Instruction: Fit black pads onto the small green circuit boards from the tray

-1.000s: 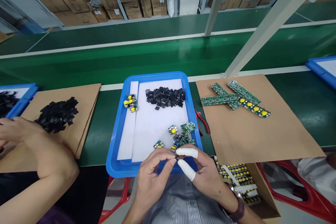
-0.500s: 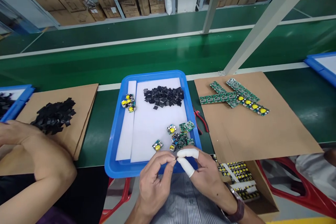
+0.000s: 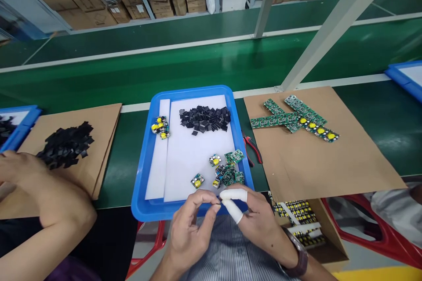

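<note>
At the front edge of a blue tray (image 3: 140, 184), the fingertips of my two hands meet. My left hand (image 3: 194, 224) pinches thumb against forefinger, and a tiny dark edge shows at the tips, too small to name. White finger cots cover the thumb and forefinger of my right hand (image 3: 250, 215), which closes on the same spot. Just beyond lie a heap of small green circuit boards (image 3: 229, 174) and two single boards with yellow parts, one a board (image 3: 198, 181) near my left fingers. Black flat pieces (image 3: 205, 119) form a pile farther back in the tray.
Red-handled pliers (image 3: 253, 151) lie right of the tray. Circuit board strips (image 3: 275, 120) rest on cardboard (image 3: 316, 171). A box of boards (image 3: 332, 237) stands below the table edge. At left, a co-worker's arm (image 3: 62, 202) reaches beside a black heap (image 3: 67, 145).
My left hand has shifted slightly left and its fingertips have parted a little from my right ones. The view has tilted slightly. The things in the tray have stayed put.
</note>
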A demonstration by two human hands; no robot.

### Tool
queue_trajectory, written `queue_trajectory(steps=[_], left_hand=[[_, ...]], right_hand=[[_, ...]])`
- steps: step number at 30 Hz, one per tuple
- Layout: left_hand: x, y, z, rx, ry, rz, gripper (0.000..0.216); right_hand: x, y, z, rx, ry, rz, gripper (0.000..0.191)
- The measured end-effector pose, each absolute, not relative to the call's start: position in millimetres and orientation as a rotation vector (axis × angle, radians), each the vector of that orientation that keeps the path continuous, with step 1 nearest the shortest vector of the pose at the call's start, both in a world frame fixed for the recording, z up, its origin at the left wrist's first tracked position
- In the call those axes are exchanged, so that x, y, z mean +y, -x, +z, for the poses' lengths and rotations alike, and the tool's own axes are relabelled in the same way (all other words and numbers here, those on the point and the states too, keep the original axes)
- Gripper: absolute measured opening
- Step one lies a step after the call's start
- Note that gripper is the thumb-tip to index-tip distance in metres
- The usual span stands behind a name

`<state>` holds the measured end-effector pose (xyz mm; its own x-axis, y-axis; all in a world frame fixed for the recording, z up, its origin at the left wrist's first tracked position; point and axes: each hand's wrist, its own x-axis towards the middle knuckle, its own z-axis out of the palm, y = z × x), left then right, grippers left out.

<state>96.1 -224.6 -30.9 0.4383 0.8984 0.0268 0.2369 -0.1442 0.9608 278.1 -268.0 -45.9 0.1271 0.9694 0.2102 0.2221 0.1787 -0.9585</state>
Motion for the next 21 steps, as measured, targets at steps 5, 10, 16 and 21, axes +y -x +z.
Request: queue_trajectory(steps=[5, 10, 16, 21], left_hand=[[-218.1, -98.9, -32.5, 1.006, -1.581, 0.806, 0.019], [-209.8, -95.1, -23.5, 0.978, -1.553, 0.751, 0.020], [-209.0, -90.0, -16.6, 1.010, -1.617, 0.656, 0.017], [-213.6, -93.3, -17.8, 1.109, -1.710, 0.713, 0.020]], right_hand=[[-261.5, -273.7, -47.8, -1.266, 1.241, 0.836, 0.031], [-255.7, -278.6, -42.6, -1.224, 1.216, 0.987, 0.023], [-256.4, -283.9, -39.6, -1.268, 1.205, 1.094, 0.022], [-257.3, -278.3, -44.4, -1.303, 1.229, 1.056, 0.022]])
